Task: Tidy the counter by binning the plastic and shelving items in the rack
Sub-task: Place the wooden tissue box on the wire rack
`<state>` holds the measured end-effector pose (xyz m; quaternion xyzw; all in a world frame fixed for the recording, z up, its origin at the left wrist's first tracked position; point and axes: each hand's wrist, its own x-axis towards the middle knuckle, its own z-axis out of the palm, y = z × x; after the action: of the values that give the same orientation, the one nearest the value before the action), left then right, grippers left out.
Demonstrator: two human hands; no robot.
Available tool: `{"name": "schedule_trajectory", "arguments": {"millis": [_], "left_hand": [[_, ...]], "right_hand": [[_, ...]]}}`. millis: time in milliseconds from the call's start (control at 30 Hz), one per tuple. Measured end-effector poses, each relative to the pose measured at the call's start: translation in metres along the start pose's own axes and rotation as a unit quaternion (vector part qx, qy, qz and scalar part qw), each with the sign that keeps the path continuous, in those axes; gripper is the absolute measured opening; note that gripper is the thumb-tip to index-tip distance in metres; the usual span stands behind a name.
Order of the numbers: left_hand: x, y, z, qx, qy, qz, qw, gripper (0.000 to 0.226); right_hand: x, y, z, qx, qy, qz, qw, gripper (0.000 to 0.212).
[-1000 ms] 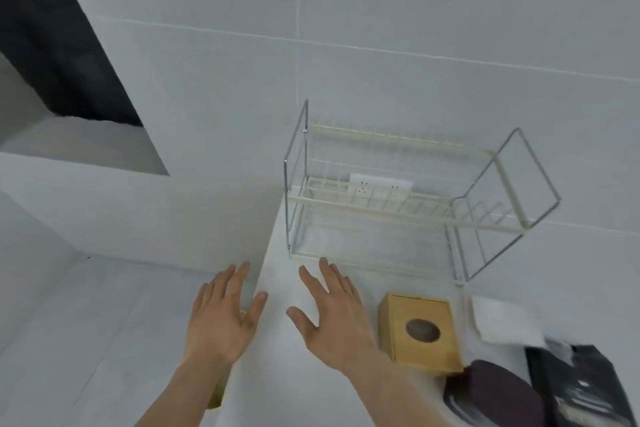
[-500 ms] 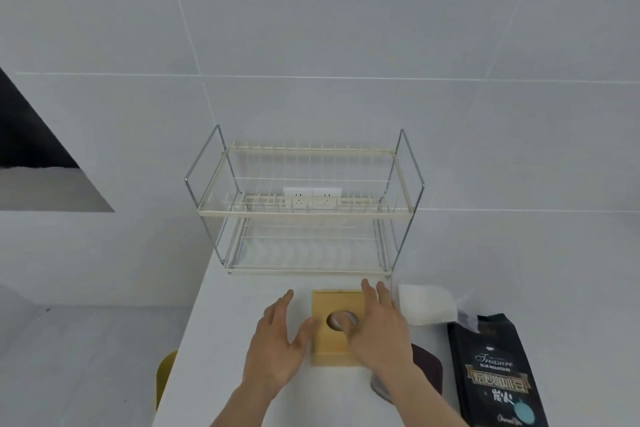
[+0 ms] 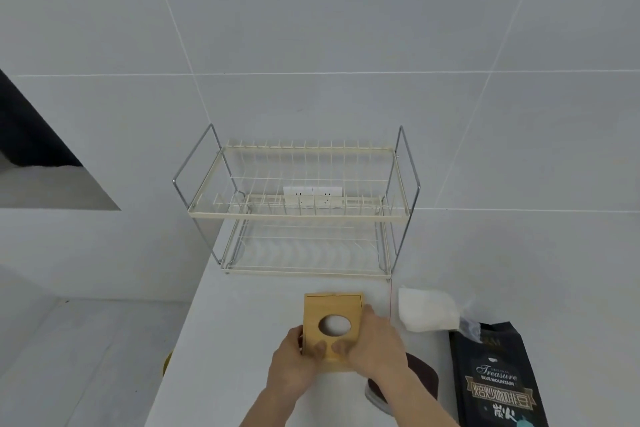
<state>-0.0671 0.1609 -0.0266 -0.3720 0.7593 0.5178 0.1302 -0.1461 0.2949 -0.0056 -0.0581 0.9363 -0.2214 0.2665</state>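
Observation:
A wooden tissue box (image 3: 332, 314) with an oval hole in its top sits on the white counter (image 3: 235, 340), in front of a cream two-tier wire rack (image 3: 298, 211) against the wall. Both rack tiers hold nothing. My left hand (image 3: 294, 367) grips the box's near left side, thumb on top. My right hand (image 3: 375, 343) grips its right side, thumb on top too. A white plastic wrapper (image 3: 424, 312) lies to the right of the box. A black coffee bag (image 3: 495, 381) lies further right.
A dark round lidded object (image 3: 422, 381) sits by my right wrist, partly hidden. A yellow rim (image 3: 167, 362) shows below the counter's left edge. A wall socket (image 3: 311, 191) is behind the rack. A thin red thread (image 3: 391, 298) hangs at the rack's right foot.
The view has swung to centre on the rack. My hands went from hovering open beside the tissue box to closing on its two sides.

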Motion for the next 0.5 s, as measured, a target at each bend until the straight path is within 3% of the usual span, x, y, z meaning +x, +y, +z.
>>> {"name": "schedule_trajectory", "arguments": {"millis": [133,500], "left_hand": [[-0.005,0.006,-0.013,-0.018,0.021,0.009,1.000,0.047],[0.012,0.050,-0.092,-0.090,0.106,0.063,0.988,0.040]], "right_hand": [[-0.001,-0.009,-0.002,0.013,0.024,-0.034,0.999,0.083],[0.021,-0.082,-0.019,0.107,0.126,-0.133,0.977,0.072]]}}
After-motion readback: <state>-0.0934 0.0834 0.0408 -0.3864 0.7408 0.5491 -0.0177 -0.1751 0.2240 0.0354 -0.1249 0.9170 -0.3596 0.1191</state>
